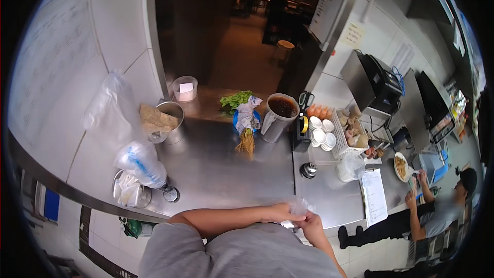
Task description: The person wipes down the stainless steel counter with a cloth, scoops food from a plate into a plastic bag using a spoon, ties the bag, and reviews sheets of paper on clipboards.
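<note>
Both of my hands meet at the front edge of the steel counter (226, 175). My left hand (280, 213) has its fingers closed on a clear plastic bag (299, 206). Pressed against the same bag, my right hand (310, 224) is closed too. A small white piece shows under the fingers, too hidden to name. Farther back stands a bunch of herbs (236, 100) with roots, wrapped in paper, in a blue bowl. Beside it is a tall container of dark liquid (282, 107).
Plastic bags (138, 162) and metal pots (174, 122) stand at the left. White lids (320, 136), a basket (346, 141) and a clipboard (374, 195) lie to the right. A person (445, 208) handles a plate of food (401, 167) at far right.
</note>
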A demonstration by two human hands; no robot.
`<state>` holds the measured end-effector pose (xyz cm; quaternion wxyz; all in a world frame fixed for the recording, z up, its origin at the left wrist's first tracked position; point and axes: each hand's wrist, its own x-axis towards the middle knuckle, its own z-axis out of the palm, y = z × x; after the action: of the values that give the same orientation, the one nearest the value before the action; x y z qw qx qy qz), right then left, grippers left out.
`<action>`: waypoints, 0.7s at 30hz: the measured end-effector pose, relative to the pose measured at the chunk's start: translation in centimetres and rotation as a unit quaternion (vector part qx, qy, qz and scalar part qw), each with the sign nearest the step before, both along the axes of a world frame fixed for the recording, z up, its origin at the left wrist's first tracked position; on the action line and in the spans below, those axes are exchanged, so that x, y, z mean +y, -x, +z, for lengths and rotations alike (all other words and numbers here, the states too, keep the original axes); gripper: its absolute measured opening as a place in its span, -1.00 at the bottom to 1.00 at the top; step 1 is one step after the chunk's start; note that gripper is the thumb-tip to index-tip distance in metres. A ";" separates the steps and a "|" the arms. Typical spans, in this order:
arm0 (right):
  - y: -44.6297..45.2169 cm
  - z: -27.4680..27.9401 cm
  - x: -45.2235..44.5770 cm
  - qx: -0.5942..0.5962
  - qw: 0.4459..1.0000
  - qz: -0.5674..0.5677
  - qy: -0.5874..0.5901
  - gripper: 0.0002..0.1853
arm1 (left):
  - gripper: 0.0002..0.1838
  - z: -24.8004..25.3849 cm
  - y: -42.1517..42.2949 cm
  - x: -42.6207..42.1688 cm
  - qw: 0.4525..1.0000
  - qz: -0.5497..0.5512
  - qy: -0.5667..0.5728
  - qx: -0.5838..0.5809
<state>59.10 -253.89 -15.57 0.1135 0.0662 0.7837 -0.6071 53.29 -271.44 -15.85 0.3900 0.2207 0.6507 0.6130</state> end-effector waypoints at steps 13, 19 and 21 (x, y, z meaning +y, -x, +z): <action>2.4 -0.2 6.6 -0.012 0.872 -0.351 0.342 -0.96 | -0.65 -9.0 3.0 -4.1 0.856 -0.083 -0.239 -0.451; 1.6 0.8 -0.7 0.063 0.961 -0.204 0.176 -0.80 | -0.34 -0.6 0.7 -3.3 0.893 0.272 -0.011 0.359; 1.2 0.8 -2.6 0.034 0.968 -0.136 0.209 -0.81 | -0.28 0.9 0.4 -2.9 0.855 0.233 -0.042 0.461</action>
<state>57.87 -256.54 -14.80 0.0143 0.1261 0.6261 -0.7694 52.89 -274.32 -14.96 -0.1186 0.3359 0.7622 0.5405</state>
